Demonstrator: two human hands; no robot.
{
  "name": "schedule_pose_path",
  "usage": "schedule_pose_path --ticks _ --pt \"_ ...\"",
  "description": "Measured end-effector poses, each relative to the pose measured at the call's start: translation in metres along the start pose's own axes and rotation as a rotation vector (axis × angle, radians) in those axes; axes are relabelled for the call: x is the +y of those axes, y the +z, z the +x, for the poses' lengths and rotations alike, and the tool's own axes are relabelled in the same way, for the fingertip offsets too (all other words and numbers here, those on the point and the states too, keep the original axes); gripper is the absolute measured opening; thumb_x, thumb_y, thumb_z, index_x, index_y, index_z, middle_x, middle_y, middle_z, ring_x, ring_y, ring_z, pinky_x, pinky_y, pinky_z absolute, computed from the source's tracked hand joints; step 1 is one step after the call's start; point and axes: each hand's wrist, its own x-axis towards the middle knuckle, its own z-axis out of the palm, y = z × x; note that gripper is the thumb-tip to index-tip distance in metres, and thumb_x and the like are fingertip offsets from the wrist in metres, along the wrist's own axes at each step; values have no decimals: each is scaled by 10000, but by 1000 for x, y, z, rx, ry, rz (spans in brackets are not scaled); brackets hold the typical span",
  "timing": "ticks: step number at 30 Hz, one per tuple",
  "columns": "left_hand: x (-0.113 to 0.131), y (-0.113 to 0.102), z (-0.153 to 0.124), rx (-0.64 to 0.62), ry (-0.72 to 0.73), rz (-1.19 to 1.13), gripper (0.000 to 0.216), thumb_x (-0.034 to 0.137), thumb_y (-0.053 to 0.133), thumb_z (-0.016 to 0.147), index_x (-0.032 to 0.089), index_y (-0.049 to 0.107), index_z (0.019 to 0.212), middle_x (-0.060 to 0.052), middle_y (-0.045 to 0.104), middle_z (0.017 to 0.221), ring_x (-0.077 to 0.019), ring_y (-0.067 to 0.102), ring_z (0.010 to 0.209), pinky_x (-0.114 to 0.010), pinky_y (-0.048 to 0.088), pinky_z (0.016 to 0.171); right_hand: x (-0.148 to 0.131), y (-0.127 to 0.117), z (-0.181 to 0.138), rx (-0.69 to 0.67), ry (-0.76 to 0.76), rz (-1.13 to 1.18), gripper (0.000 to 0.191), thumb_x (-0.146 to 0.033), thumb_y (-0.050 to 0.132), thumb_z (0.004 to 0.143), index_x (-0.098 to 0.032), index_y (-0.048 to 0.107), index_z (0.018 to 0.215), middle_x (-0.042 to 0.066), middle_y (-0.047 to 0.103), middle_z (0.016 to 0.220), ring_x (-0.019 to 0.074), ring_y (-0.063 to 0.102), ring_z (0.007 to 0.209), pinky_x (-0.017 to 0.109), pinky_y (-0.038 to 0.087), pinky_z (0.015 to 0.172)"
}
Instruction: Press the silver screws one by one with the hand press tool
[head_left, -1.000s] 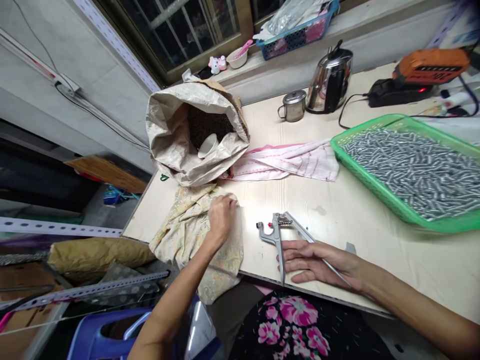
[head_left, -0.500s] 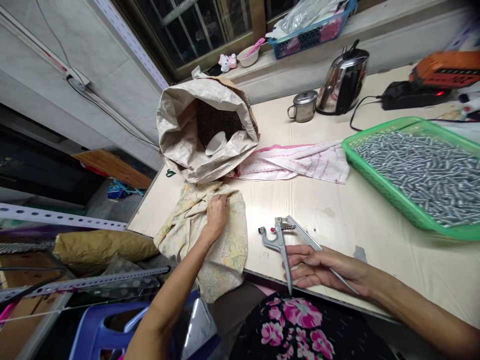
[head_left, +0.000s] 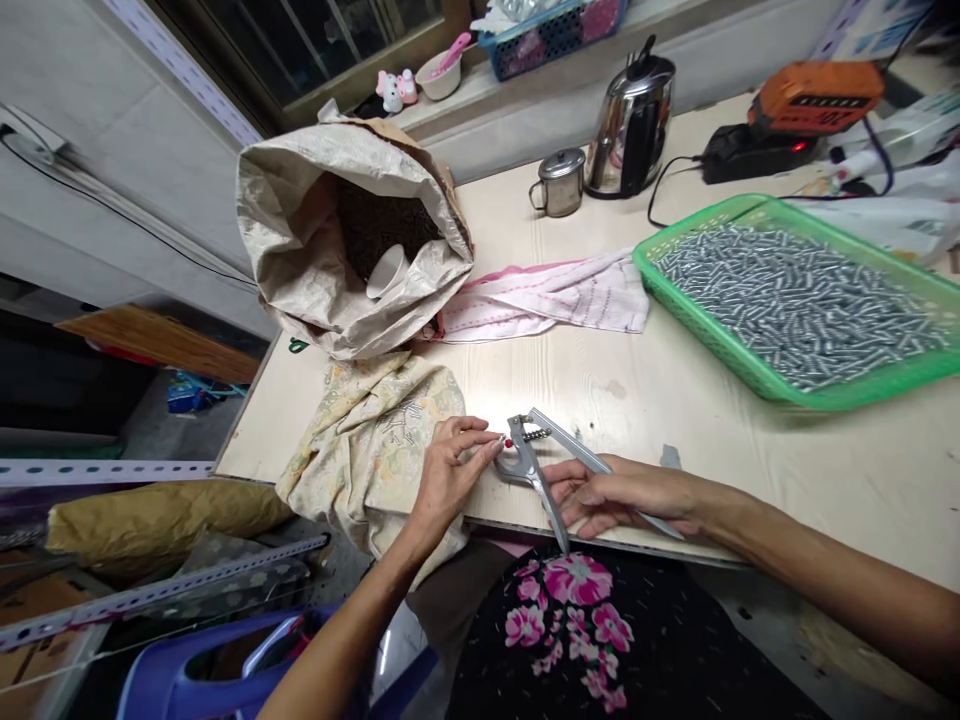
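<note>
My right hand holds a pair of grey metal hand-press pliers around the handles, which are spread apart. The pliers have a curved jaw, a red tip and a spring. At the jaw, the thumb and fingertips of my left hand are pinched together by the red tip. Whatever lies between those fingertips is too small to make out. Left of that hand, a floral cloth drapes over the table edge, with several small metal pins on it.
An open sack with dark small pieces and a white cup stands behind the cloth. A green basket of metal pins sits at right. A towel, metal mug, kettle and charging battery are farther back.
My left hand has moved right from the cloth to the jaw of the pliers, uncovering small pins on the cloth. My right hand still holds the pliers. The view has shifted to the right.
</note>
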Motion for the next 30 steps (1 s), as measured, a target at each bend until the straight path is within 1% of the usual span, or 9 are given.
schedule_pose_path --ticks 4,7,12,18,20,23,26,28,30 --pt "-14 9 5 -22 -144 -154 170 326 664 864 211 778 917 -92 677 1053 -222 611 1059 -376 458 967 0 0 -1 -5 8 63 503 -136 589 729 -161 588 1231 55 661 1010 136 696 850 217 563 725" --pt "-22 9 6 -82 -156 -214 177 335 663 860 207 779 898 -87 688 1013 -210 622 1019 -366 467 949 3 -4 -1 -71 -7 95 469 -148 578 745 -143 579 1214 67 657 1016 150 705 855 238 576 728" --pt "-24 5 6 -188 -98 -134 157 317 653 871 219 772 896 -72 697 981 -208 623 994 -360 465 922 4 -8 -2 -119 -13 157 391 -151 564 788 -145 577 1179 60 646 997 136 702 825 251 591 723" --pt "-17 3 7 -248 75 159 158 281 614 905 220 758 923 -65 691 943 -204 613 935 -340 472 856 5 -4 1 -64 22 114 382 -131 558 812 -133 560 1194 63 649 968 153 709 843 223 587 697" --pt "-15 2 7 -270 117 206 181 268 575 929 202 744 927 -65 688 908 -190 618 888 -317 482 817 7 -4 2 -72 12 125 405 -129 546 824 -131 545 1229 68 651 981 155 710 852 225 588 705" --pt "-16 1 6 -289 147 216 200 245 530 951 188 721 934 -58 686 877 -167 628 830 -279 491 766 10 -3 5 -136 -27 168 466 -140 539 839 -132 502 1303 90 654 1049 164 708 899 247 587 755" --pt "-17 -3 6 -310 175 228 215 256 503 965 186 705 942 -60 684 884 -160 629 826 -267 495 760 9 -1 6 -189 -78 191 573 -157 553 844 -184 414 1400 104 648 1139 179 704 960 269 579 801" --pt "-18 -5 6 -330 188 255 231 264 484 974 180 697 944 -65 679 890 -163 626 836 -271 495 770 8 1 7 -188 -101 183 631 -170 580 836 -228 372 1428 109 635 1193 193 701 984 280 578 809" --pt "-18 -5 5 -339 186 296 246 266 465 980 172 690 946 -72 670 893 -169 619 847 -276 492 772 7 1 8 -166 -111 169 619 -184 615 816 -236 400 1393 121 606 1252 204 702 986 296 582 808"
